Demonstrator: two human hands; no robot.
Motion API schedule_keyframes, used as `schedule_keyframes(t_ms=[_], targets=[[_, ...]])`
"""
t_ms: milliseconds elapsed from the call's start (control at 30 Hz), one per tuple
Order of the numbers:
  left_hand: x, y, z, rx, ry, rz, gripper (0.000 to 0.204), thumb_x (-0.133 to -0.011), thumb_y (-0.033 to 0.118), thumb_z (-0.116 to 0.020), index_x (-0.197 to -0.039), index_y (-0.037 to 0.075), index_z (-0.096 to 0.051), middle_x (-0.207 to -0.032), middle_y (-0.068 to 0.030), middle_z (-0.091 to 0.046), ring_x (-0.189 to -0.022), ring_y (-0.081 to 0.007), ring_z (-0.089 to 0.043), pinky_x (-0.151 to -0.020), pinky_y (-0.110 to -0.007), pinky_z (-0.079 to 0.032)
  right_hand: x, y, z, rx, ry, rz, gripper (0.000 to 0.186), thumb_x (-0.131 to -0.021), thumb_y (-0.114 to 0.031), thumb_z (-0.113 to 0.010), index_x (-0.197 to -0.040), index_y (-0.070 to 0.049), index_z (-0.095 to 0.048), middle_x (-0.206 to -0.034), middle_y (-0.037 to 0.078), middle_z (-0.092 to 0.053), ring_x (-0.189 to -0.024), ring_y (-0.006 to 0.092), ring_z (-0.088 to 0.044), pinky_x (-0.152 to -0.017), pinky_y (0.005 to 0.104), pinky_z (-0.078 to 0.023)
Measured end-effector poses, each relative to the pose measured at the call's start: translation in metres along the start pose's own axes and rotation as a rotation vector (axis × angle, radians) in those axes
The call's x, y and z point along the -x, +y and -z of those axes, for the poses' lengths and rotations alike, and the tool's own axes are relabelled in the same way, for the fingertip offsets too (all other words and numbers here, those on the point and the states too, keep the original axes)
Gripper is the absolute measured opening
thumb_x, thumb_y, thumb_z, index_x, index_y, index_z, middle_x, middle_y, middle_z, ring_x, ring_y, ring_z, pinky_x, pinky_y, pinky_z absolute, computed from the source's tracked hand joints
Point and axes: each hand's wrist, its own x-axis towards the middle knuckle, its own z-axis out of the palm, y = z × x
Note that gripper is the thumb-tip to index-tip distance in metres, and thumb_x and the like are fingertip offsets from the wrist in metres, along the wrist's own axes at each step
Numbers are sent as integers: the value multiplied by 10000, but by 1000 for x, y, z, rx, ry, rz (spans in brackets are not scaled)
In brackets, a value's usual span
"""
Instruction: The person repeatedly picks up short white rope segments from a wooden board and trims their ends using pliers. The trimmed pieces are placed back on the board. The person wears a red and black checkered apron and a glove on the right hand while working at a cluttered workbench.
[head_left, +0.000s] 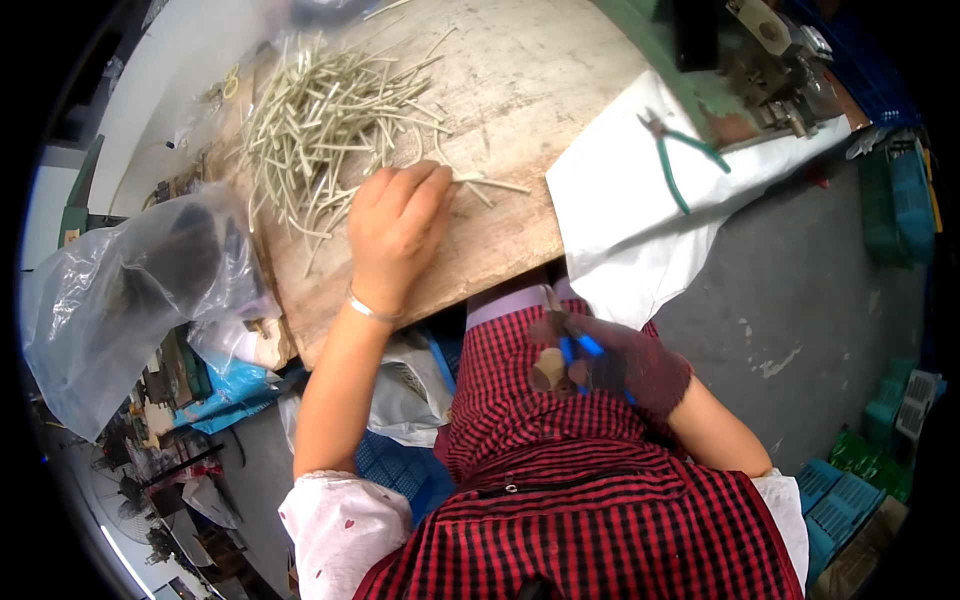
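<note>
A loose pile of short, pale green-yellow cut tube or wire pieces (pixel 320 125) lies on the worn wooden board (pixel 540 90). At the pile's near right edge is my bare left hand (pixel 398 225), its fingers curled down among the pieces. Its fingertips are hidden, so what they pinch cannot be made out. My right hand (pixel 625 365), in a dark red glove, is closed around blue-handled pliers (pixel 582 348) over my lap. The pliers' jaws point up toward the board's edge and are blurred. A tan, rounded patch shows beside the gloved fingers.
Green-handled pliers (pixel 672 155) lie open on a white sheet (pixel 620 200) right of the board. A clear plastic bag (pixel 150 290) hangs at the left. Metal machine parts (pixel 785 90) stand at the far right; blue crates (pixel 840 510) sit on the floor at the lower right.
</note>
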Motion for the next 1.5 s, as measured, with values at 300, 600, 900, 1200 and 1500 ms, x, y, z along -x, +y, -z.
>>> schedule_keyframes(t_ms=[300,600,900,1200,1500], targets=[[35,109,86,1446,-185,1263,499,-922,12,-597,-1392,-42,-439,-673,9,-528,-587,-63,-500,-545,-190,-378,-2,-11,-26,707,276,248,565,-780,-189,-746,-1295,-74,-543,-1005,169,-664,-852,295,-642,-676,349,-521],[36,126,91,1582,-279,1435,345,-894,-58,-612,-1238,-54,-591,-654,4,-577,-550,-47,-514,-491,-178,-353,22,-65,-62,1596,375,388,649,-652,-99,-760,-1282,-112,-605,-967,165,-655,-890,338,-617,-782,433,-502],[17,110,111,1537,-617,1456,294,-880,-59,-628,-1173,-44,-641,-635,36,-560,-523,-20,-447,-477,-181,-300,34,-82,-62,2013,251,448,541,-691,-164,-754,-1217,-187,-630,-896,116,-640,-774,270,-614,-672,408,-482],[7,104,107,1594,-969,1408,332,-711,-147,-714,-1040,-108,-691,-749,-56,-684,-576,-24,-523,-501,-175,-359,32,-84,-30,2176,103,882,379,-688,-279,-741,-1064,-308,-700,-849,-21,-569,-711,136,-565,-602,316,-423],[33,105,105,1748,-876,1372,315,-746,-121,-692,-1060,-112,-684,-901,-120,-722,-668,-74,-621,-585,-181,-463,40,-84,-28,1992,-39,608,359,-692,-213,-747,-1047,-257,-714,-689,21,-609,-618,164,-577,-590,335,-451]])
